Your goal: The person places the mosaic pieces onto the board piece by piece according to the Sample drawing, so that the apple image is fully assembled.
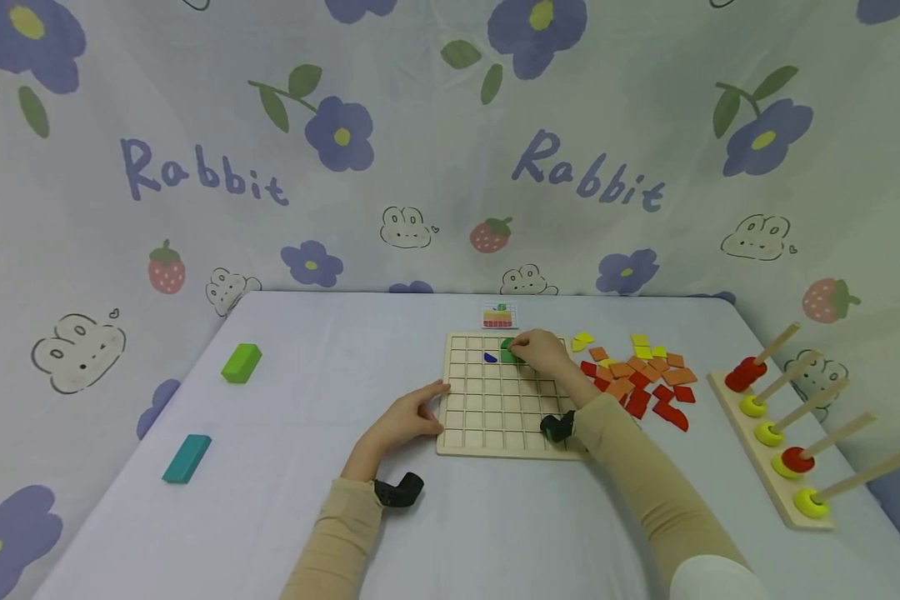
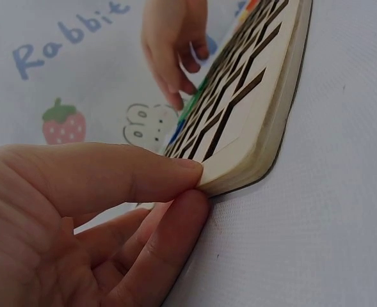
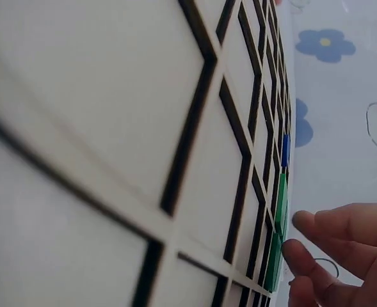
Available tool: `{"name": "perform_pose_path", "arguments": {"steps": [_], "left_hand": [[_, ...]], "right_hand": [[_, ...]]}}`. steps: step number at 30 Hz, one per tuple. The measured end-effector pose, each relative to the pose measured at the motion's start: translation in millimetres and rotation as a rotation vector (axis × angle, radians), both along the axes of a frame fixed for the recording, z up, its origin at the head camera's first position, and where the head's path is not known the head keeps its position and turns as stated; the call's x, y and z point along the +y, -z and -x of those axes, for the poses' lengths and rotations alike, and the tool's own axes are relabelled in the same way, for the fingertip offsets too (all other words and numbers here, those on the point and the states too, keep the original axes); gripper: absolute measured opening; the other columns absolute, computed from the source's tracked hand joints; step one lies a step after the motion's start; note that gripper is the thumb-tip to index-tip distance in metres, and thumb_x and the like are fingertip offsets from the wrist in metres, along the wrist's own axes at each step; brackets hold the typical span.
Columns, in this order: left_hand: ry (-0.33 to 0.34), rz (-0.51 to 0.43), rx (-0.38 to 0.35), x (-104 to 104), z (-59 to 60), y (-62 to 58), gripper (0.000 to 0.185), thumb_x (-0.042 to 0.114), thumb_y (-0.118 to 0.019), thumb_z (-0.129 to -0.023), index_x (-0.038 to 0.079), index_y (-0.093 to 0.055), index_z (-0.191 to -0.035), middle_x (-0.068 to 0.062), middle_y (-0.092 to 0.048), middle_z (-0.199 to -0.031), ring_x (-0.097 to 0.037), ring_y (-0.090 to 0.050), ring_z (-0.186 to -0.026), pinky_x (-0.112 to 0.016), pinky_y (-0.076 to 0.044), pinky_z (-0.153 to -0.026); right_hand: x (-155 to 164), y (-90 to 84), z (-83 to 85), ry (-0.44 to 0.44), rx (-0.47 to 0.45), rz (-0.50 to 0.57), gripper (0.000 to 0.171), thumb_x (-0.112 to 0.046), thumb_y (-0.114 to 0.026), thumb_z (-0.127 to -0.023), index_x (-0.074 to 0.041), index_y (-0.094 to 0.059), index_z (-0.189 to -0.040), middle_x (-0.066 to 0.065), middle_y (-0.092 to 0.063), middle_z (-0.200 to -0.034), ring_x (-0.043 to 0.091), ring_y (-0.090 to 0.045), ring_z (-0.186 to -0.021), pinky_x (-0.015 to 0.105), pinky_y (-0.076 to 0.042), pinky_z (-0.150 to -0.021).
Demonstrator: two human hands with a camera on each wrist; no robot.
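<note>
A wooden grid board (image 1: 495, 451) lies on the table. At its left edge my left hand (image 1: 403, 421) holds on, thumb and a finger pinching the rim in the left wrist view. My right hand (image 1: 543, 354) is over the far part of the board, its fingers touching green pieces (image 1: 507, 350). In the right wrist view a lighter green piece (image 3: 281, 203) and a darker green piece (image 3: 274, 263) lie in the grid, a fingertip against the darker one. Left of them sits a small blue piece (image 1: 491, 357).
A picture card (image 1: 499, 315) lies behind the board. Loose red (image 1: 637, 403), orange (image 1: 678, 377) and yellow pieces (image 1: 640, 340) are scattered to the right. Farther right stands a peg rack (image 1: 772, 475) with red and yellow beads. Green (image 1: 242, 363) and teal blocks (image 1: 187, 458) lie left.
</note>
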State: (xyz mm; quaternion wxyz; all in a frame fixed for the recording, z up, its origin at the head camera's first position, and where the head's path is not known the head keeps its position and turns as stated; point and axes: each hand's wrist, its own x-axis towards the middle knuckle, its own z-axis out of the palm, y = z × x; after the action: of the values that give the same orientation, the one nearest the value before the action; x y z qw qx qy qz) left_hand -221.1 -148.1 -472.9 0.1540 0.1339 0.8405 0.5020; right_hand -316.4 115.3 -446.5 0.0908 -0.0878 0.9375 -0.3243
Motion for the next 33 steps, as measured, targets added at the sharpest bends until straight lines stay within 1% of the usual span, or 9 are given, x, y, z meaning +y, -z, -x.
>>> {"name": "perform_pose_path", "arguments": {"steps": [4,8,15,18,22,25,28,30,33], "left_hand": [[-0.004,0.001,-0.001,0.0,0.7,0.8,0.068,-0.001,-0.069,-0.073,0.007,-0.046,-0.136,-0.008,-0.031,-0.149,-0.013,-0.053,-0.07,-0.027,-0.043,-0.065],[-0.005,0.008,0.0,0.3,0.0,-1.1,0.068,-0.001,-0.069,-0.073,0.007,-0.046,-0.136,-0.009,-0.031,-0.148,-0.013,-0.053,-0.07,-0.027,-0.043,-0.065],[-0.008,0.005,-0.007,1.1,-1.5,-3.1,0.068,-0.001,-0.069,-0.073,0.006,-0.045,-0.137,-0.009,-0.03,-0.149,-0.013,-0.052,-0.071,-0.028,-0.043,-0.066],[-0.008,0.001,-0.012,1.4,-1.5,-2.8,0.068,-0.001,-0.068,-0.073,0.006,-0.045,-0.137,-0.009,-0.03,-0.149,-0.013,-0.052,-0.071,-0.028,-0.043,-0.066],[-0.008,0.006,-0.01,1.2,-1.6,-2.8,0.068,-0.001,-0.069,-0.074,0.006,-0.045,-0.137,-0.009,-0.03,-0.149,-0.013,-0.052,-0.07,-0.028,-0.043,-0.065],[-0.007,0.01,-0.005,1.2,-1.6,-2.7,0.068,-0.001,-0.069,-0.073,0.006,-0.045,-0.137,-0.009,-0.031,-0.149,-0.013,-0.052,-0.07,-0.028,-0.043,-0.065],[-0.004,0.008,0.0,1.1,-1.5,-2.4,0.068,-0.001,-0.069,-0.073,0.006,-0.045,-0.137,-0.009,-0.031,-0.149,-0.013,-0.052,-0.07,-0.028,-0.043,-0.065],[-0.004,0.007,0.002,1.1,-1.4,-2.4,0.068,-0.001,-0.069,-0.073,0.006,-0.045,-0.137,-0.01,-0.031,-0.148,-0.013,-0.052,-0.07,-0.028,-0.043,-0.065],[-0.004,0.004,0.003,1.2,-1.2,-2.3,0.068,-0.001,-0.069,-0.073,0.005,-0.045,-0.137,-0.01,-0.031,-0.148,-0.013,-0.051,-0.07,-0.027,-0.042,-0.065]], "right_hand": [[5.7,-2.0,-2.1,0.025,0.025,0.06,0.026,-0.02,-0.05,-0.093,-0.008,-0.066,-0.111,0.014,-0.06,-0.119,0.031,-0.053,-0.11,0.046,-0.041,-0.092],[20.7,-3.7,-2.1,0.065,0.033,0.125,0.027,-0.019,-0.049,-0.095,-0.007,-0.064,-0.113,0.015,-0.058,-0.122,0.033,-0.052,-0.11,0.047,-0.04,-0.091],[54.5,-3.8,-0.7,0.136,0.069,0.108,0.029,-0.014,-0.048,-0.092,-0.003,-0.062,-0.115,0.021,-0.057,-0.121,0.037,-0.05,-0.111,0.049,-0.039,-0.091],[66.3,-2.4,-0.3,0.172,0.054,0.109,0.031,-0.012,-0.046,-0.091,-0.003,-0.061,-0.117,0.022,-0.056,-0.121,0.037,-0.049,-0.11,0.049,-0.039,-0.09],[77.2,1.5,2.5,0.185,0.054,0.053,0.032,-0.009,-0.047,-0.089,-0.002,-0.06,-0.117,0.022,-0.057,-0.115,0.036,-0.052,-0.103,0.047,-0.041,-0.085],[81.5,3.4,3.4,0.173,0.059,-0.013,0.034,-0.006,-0.05,-0.085,0.001,-0.061,-0.117,0.023,-0.059,-0.11,0.035,-0.052,-0.099,0.046,-0.041,-0.085],[83.0,3.8,3.0,0.168,0.05,-0.067,0.036,-0.005,-0.052,-0.083,0.003,-0.06,-0.117,0.024,-0.059,-0.112,0.036,-0.051,-0.101,0.047,-0.04,-0.088],[83.3,3.8,3.0,0.174,0.043,-0.098,0.035,-0.007,-0.053,-0.084,0.002,-0.06,-0.117,0.024,-0.057,-0.115,0.037,-0.05,-0.104,0.048,-0.039,-0.091],[83.5,3.3,2.7,0.184,0.049,-0.152,0.034,-0.009,-0.054,-0.085,0.002,-0.06,-0.117,0.026,-0.055,-0.117,0.039,-0.049,-0.105,0.049,-0.039,-0.089]]}}
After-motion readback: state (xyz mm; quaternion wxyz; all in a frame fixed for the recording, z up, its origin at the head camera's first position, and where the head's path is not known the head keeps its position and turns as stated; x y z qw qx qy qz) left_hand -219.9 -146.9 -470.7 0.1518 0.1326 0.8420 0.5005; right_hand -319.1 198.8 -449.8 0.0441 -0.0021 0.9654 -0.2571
